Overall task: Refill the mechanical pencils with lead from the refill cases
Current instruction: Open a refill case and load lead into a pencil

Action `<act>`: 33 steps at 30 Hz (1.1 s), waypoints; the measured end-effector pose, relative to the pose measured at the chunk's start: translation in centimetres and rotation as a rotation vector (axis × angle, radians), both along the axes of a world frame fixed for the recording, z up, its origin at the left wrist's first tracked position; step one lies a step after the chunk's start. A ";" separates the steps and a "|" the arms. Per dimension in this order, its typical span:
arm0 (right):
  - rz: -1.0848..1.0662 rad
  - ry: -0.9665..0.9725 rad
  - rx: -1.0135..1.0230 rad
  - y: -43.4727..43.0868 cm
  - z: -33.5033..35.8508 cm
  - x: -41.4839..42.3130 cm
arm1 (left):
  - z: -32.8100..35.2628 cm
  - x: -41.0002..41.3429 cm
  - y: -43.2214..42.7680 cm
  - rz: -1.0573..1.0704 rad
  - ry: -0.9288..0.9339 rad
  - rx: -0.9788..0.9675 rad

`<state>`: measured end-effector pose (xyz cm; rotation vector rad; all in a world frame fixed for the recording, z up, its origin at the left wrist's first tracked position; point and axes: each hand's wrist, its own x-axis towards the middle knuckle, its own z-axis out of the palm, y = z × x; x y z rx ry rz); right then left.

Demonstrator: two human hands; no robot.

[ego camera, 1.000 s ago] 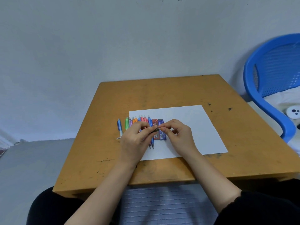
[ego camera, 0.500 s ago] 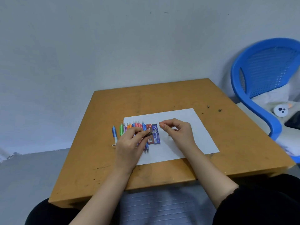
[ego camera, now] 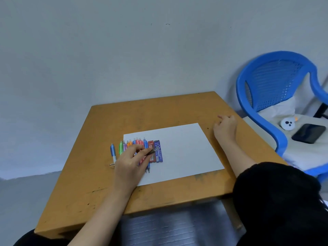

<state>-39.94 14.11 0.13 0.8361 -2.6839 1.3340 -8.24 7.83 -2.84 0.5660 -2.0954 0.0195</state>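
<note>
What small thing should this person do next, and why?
Probably move the right hand over to the red refill case and pick it up. The left hand grips a dark pencil right above that case, which lies untouched on the paper, while the right hand is off near the table's right edge, away from it.

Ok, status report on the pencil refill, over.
Left hand grips a dark pencil above the refill cases. Right hand off near the table edge, grip unclear. Nothing blocking the cases.
</note>
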 end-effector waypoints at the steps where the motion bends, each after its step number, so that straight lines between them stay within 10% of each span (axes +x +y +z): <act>1: -0.020 -0.025 0.021 0.0 -0.1 -0.7 | 0.0 -0.1 0.0 0.003 -0.003 -0.004; 23: 0.056 0.020 0.135 -1.8 -1.0 -2.0 | 0.0 -0.2 -0.1 -0.003 -0.030 -0.004; 33: 0.394 0.047 -0.205 -2.0 1.3 4.3 | -0.1 -0.3 -0.1 0.002 -0.001 0.001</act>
